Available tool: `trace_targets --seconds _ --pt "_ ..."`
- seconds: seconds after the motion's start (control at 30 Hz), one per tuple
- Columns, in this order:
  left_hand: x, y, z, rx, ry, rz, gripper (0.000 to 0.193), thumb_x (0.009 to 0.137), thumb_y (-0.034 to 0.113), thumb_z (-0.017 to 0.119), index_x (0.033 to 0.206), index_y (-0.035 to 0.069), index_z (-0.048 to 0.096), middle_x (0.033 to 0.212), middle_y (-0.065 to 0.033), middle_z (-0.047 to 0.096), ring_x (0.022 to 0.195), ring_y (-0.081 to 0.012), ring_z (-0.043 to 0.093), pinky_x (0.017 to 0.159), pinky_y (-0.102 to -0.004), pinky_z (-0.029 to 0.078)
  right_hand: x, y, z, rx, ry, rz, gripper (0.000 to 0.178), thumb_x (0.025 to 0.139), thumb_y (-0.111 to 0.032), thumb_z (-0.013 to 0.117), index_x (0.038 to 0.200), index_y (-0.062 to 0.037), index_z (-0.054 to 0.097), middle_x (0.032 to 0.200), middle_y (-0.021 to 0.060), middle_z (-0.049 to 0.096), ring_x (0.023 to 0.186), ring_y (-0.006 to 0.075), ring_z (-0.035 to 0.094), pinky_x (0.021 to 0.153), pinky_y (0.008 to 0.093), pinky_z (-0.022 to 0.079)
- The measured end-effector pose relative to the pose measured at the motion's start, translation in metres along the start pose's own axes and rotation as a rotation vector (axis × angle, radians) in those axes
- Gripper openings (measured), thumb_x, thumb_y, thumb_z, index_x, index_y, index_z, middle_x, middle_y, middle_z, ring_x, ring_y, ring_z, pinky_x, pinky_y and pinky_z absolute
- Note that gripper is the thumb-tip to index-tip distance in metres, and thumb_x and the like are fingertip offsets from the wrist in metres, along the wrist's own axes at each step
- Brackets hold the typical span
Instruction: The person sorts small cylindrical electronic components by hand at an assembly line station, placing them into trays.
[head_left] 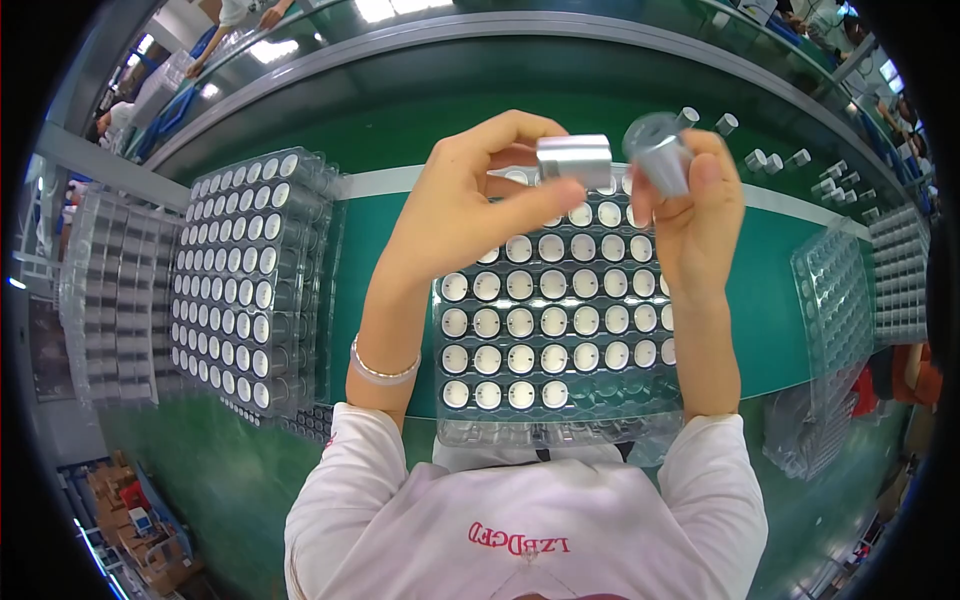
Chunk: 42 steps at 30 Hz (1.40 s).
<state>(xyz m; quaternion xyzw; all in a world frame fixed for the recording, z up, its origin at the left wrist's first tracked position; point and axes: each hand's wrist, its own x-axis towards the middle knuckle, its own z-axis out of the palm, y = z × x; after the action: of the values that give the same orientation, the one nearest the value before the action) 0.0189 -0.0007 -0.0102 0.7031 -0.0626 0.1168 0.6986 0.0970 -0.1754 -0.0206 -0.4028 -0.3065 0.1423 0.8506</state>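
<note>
My left hand (470,190) pinches a shiny silver cylinder (573,158) between thumb and fingers, lying on its side in the air above the tray. Close to its right, my right hand (700,200) grips a grey, cup-shaped piece with a wider rim (660,150), tilted and somewhat blurred. The two pieces are apart. Below both hands sits a clear plastic tray (625,395) with rows of round, white-topped pieces (520,322). Its near row holds several of them at the left, and the pockets to their right have none. My forearms cover part of its sides.
Tall stacks of filled trays (235,270) stand at the left. At the right are a clear tray (835,280) and another stack (900,270). Several small silver cylinders (757,160) are scattered on the green surface beyond. Other people work across the far rail (480,45).
</note>
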Motion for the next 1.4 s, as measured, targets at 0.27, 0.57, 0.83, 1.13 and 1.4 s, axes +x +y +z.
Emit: trace_targets --seconds 0.27,0.57,0.83,1.13,1.4 --pt "-0.008 0.012 0.004 0.313 0.120 0.526 0.048 0.061 -0.009 0.069 0.107 0.001 0.058 0.104 -0.0094 0.054 0.097 -0.0184 0.056 0.077 -0.0286 0.052 0.003 0.007 0.002 -0.623 -0.220 -0.524 0.040 0.068 0.006 0.069 0.098 -0.0041 0.046 0.108 0.0189 0.055 0.099 0.0214 0.055 0.084 0.0319 0.044" --pt "-0.040 0.014 0.017 0.343 -0.098 0.484 0.054 0.053 -0.004 0.077 0.103 -0.002 0.057 0.100 -0.0102 0.053 0.086 -0.0171 0.056 0.072 -0.0289 0.047 -0.039 -0.030 -0.023 -0.623 -0.371 -0.270 0.039 0.061 0.003 0.074 0.096 -0.0006 0.056 0.102 0.0151 0.054 0.092 0.0197 0.054 0.078 0.0303 0.046" --pt "-0.122 -0.056 0.071 0.596 -0.531 0.154 0.037 0.064 0.009 0.069 0.098 0.009 0.056 0.099 -0.0048 0.053 0.085 -0.0231 0.051 0.071 -0.0324 0.046 -0.141 -0.040 -0.030 -1.194 -0.616 0.295 0.037 0.061 -0.016 0.075 0.091 -0.0049 0.058 0.093 0.0072 0.057 0.076 0.0234 0.057 0.064 0.0297 0.047" --pt "-0.121 -0.057 0.077 0.888 -0.593 0.246 0.059 0.066 0.033 0.068 0.119 0.017 0.049 0.120 -0.0058 0.044 0.108 -0.0256 0.044 0.089 -0.0404 0.037 -0.091 -0.045 -0.046 -1.367 -0.419 0.152 0.042 0.065 -0.016 0.072 0.100 -0.0036 0.054 0.102 0.0099 0.056 0.079 0.0248 0.056 0.066 0.0302 0.046" --pt "-0.126 -0.071 0.080 1.016 -0.655 0.302 0.067 0.071 0.050 0.058 0.130 0.024 0.038 0.140 -0.0058 0.028 0.127 -0.0246 0.028 0.104 -0.0503 0.013 0.072 0.057 -0.209 -1.981 0.153 0.304 0.060 0.086 -0.050 0.040 0.137 -0.0304 0.016 0.126 0.0211 0.032 0.088 0.0424 0.056 0.074 0.0466 0.046"
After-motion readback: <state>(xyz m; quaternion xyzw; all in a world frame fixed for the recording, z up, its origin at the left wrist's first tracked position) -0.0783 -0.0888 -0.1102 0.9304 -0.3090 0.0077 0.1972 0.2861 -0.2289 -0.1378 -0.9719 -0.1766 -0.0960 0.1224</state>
